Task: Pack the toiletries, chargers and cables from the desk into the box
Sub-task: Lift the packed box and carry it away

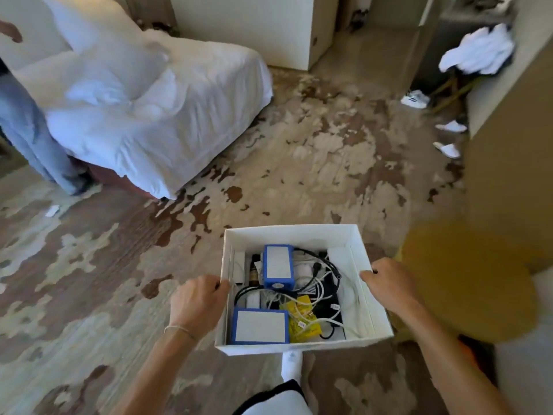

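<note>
A white open box (287, 235) hangs in front of me above the patterned carpet. My left hand (197, 304) grips its left wall and my right hand (389, 286) grips its right wall. Inside lie two blue-edged cases, one upright (278, 266) and one flat (259, 326), tangled black and white cables (321, 277), a yellow packet (302, 319) and a dark bottle (254, 269), partly hidden.
A bed with rumpled white sheets (155, 109) fills the upper left, and a person in jeans (27, 130) stands beside it. A yellow round seat (466, 280) is close on the right. White slippers (449, 139) and a sneaker (416, 98) lie far right.
</note>
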